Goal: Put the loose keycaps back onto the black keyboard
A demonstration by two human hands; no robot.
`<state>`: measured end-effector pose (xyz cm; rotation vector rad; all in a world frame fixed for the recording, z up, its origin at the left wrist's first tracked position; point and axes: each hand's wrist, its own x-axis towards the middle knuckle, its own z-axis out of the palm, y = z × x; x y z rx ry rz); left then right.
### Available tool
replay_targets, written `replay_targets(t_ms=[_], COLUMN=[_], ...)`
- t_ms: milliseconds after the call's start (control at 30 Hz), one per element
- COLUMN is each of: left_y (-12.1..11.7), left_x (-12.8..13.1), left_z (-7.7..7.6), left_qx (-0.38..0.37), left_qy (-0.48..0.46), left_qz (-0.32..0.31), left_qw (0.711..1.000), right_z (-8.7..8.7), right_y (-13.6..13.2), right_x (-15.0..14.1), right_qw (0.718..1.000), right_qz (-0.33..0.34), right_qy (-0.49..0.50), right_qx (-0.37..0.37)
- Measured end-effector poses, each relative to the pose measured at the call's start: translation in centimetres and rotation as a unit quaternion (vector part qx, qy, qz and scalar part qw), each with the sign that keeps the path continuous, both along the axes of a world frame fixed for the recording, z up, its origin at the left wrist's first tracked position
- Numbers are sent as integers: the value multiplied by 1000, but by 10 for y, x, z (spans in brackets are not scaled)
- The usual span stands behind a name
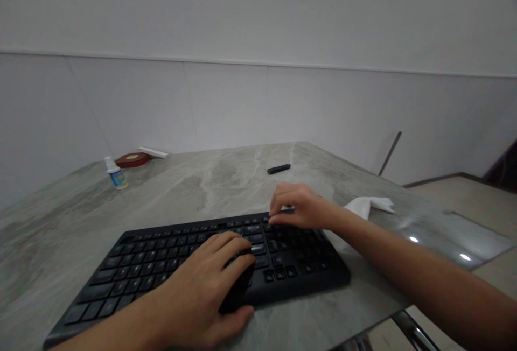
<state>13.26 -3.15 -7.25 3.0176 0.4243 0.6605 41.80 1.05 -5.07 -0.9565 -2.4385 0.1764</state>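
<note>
A black computer keyboard [161,254] lies at a slant across the near part of the table. My left hand [214,281] grips its near middle, with curved fingers over the keys and the thumb by the front edge. Above the keyboard's upper right keys, my right hand [299,205] is closed in a pinch, fingertips at the keys. A short dark strip shows between its thumb and fingers; I cannot make out whether it is a held object or part of the keyboard. The keys under both hands are partly hidden.
On the grey marbled table [181,189] are a black pen-like object [278,169], a crumpled white tissue [369,205] behind my right forearm, and, far left, a small white spray bottle [117,174], a brown object [132,160] and a white flat bar [153,152]. A wall stands behind.
</note>
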Motion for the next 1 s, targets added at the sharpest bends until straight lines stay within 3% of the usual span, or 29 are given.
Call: replay_targets(t_ms=[67,167,467,600,1000], left_y=[0,0,-2,-2,1], left_x=[0,1,2,1,-1], left_z=[0,1,3,4,0], left_qx=[-4,-17,-21,-22,-44], left_qy=[-7,-8,-6,11,16], left_qz=[-1,-3,-37,-65,-61], left_qw=[1000,1000,999,998,997], right_z=[-1,-8,-8,-8,-8], right_y=[-18,-36,-43,-44,-43], right_x=[-16,-34,-35,-35,-30], right_qw=[987,967,964,967,972], right_qz=[145,246,255,251,234], right_qy=[65,51,-31,-24,-18], right_qx=[16,29,64,36,-8])
